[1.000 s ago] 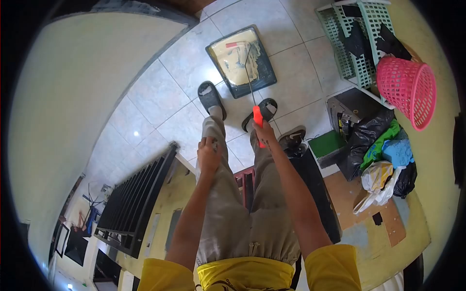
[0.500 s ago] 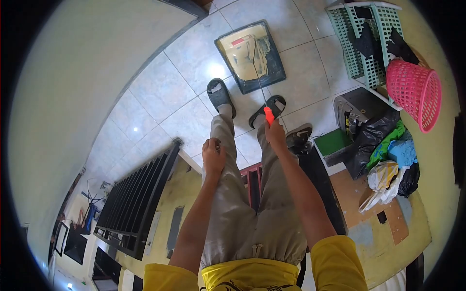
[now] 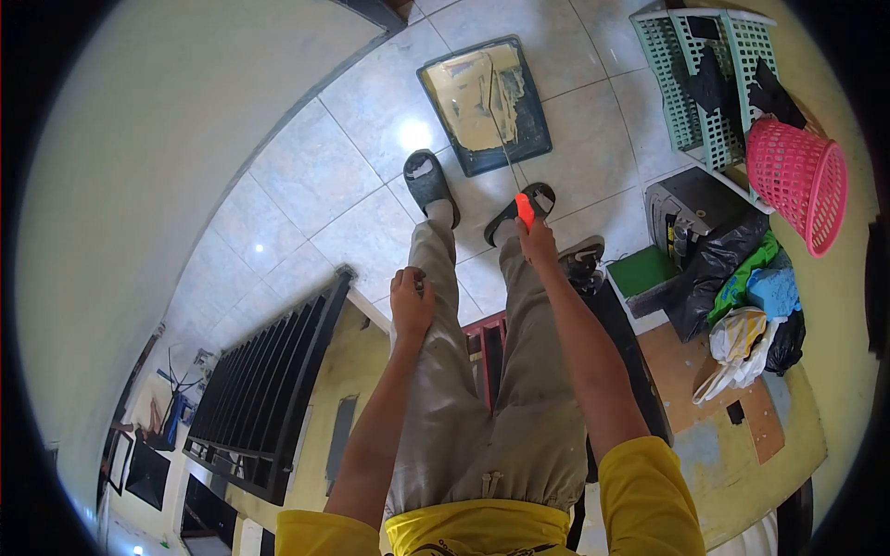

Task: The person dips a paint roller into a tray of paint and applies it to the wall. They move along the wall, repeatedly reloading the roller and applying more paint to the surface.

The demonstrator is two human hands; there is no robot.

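My right hand (image 3: pixel 537 244) is wrapped round the orange handle of a paint roller (image 3: pixel 526 211). Its thin metal rod runs forward into a dark paint tray (image 3: pixel 531 148) on the floor, and the roller end is hard to tell apart from the cream paint (image 3: pixel 473 120) spread inside. My left hand (image 3: pixel 411 301) rests against the knee of my grey trousers (image 3: pixel 436 371), fingers curled in. Something small and dark shows by those fingers, but I cannot make it out.
Slippers (image 3: pixel 430 181) on my feet stand just behind the tray. On the right are a green plastic rack (image 3: pixel 669 79), a pink basket (image 3: pixel 788 171), a dark metal case (image 3: pixel 695 204) and plastic bags (image 3: pixel 742 343). A black slatted frame (image 3: pixel 269 380) stands left.
The orange handle and my right hand have shifted slightly right and tilted. The roller's red end, visible before in the tray, no longer shows. My left hand stays on the knee.
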